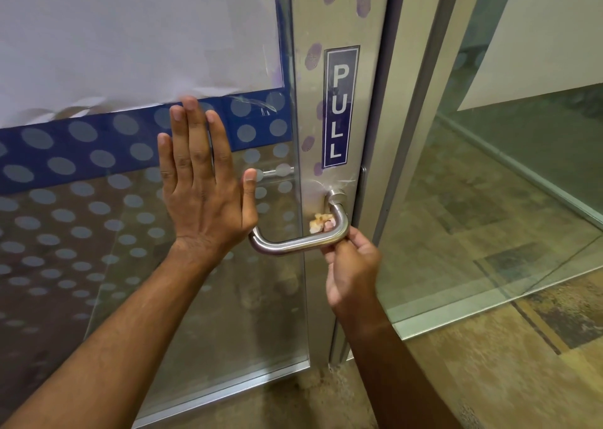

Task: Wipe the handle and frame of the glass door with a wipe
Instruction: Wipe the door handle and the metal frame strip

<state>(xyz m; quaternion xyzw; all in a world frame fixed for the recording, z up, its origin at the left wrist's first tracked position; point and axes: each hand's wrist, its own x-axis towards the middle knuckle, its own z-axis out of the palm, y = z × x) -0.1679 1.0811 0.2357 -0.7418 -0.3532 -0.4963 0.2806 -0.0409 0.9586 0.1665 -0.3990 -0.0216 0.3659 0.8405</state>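
A brushed steel U-shaped handle (pixel 293 243) juts from the silver door frame (pixel 339 14). My right hand (pixel 350 265) grips the handle's right bend from below, pressing a small crumpled, yellowish wipe (pixel 319 223) against the inner side of the bar. My left hand (pixel 202 180) lies flat with fingers spread on the glass door pane (pixel 228 298), just left of the handle, holding nothing. The frame carries purple smudges and a blue PULL label (pixel 339 109).
The pane has a blue band with grey dots (pixel 81 148) and white paper (pixel 130 37) behind the glass. To the right stands a fixed glass panel (pixel 489 200) in its own metal post. Mottled brown floor (pixel 473 379) lies below.
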